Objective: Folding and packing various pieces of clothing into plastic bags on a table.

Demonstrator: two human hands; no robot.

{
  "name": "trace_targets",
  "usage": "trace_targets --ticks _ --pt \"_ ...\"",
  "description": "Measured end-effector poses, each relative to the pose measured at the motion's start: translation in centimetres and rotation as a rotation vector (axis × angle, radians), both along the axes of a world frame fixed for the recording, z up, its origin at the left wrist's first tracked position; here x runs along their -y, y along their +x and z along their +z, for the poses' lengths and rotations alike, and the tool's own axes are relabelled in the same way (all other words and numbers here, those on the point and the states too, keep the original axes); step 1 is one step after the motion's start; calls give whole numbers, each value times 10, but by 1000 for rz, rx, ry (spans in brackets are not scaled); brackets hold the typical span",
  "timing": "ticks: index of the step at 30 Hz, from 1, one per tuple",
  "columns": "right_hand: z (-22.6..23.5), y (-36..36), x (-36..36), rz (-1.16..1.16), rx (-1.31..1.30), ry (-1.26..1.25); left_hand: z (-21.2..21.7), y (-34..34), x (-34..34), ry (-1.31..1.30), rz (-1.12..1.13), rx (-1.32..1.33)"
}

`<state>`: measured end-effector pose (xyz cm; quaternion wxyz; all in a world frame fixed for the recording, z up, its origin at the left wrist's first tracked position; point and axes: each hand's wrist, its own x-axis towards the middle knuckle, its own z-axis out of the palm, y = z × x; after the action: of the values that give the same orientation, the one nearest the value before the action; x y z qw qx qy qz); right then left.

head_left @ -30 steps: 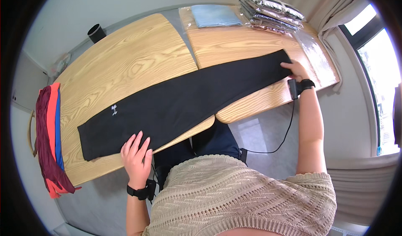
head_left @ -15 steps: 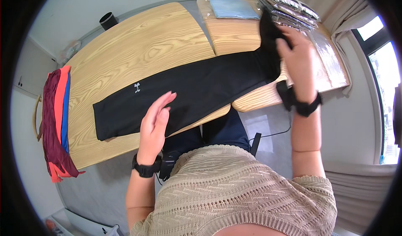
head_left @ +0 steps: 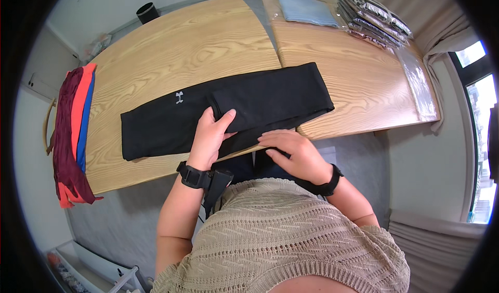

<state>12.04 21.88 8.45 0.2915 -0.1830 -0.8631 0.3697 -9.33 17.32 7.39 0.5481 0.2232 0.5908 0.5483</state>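
A pair of black pants (head_left: 275, 93) with a small white logo lies lengthwise across the table, its right part doubled back toward the left over itself. My left hand (head_left: 209, 137) grips the end of that folded-over layer near the middle, thumb on top and some fingertips hidden by the cloth. At the near edge of the pants, my right hand (head_left: 297, 155) rests with its fingers stretched over the fabric and the thumb apart. Black bands circle both wrists.
Maroon, coral and blue garments (head_left: 70, 132) hang over the table's left end. A light blue folded cloth (head_left: 306, 9) and a stack of bagged garments (head_left: 371, 20) sit at the back right. A black cylinder (head_left: 147, 13) stands beyond the wooden table (head_left: 208, 38).
The right end of the pants has come over to the left, onto the rest. My right hand has moved from the far right to the near edge; my left hand now grips the folded layer.
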Motion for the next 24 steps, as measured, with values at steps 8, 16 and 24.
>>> trace_targets --ticks 8,16,24 --pt "-29 -16 -14 -57 127 251 52 -5 -4 320 36 17" --pt "-44 -15 -14 -413 403 456 56 -124 65 73 379 -282" --pt "-47 -11 -10 -369 481 448 0 -135 73 -115 326 -606"
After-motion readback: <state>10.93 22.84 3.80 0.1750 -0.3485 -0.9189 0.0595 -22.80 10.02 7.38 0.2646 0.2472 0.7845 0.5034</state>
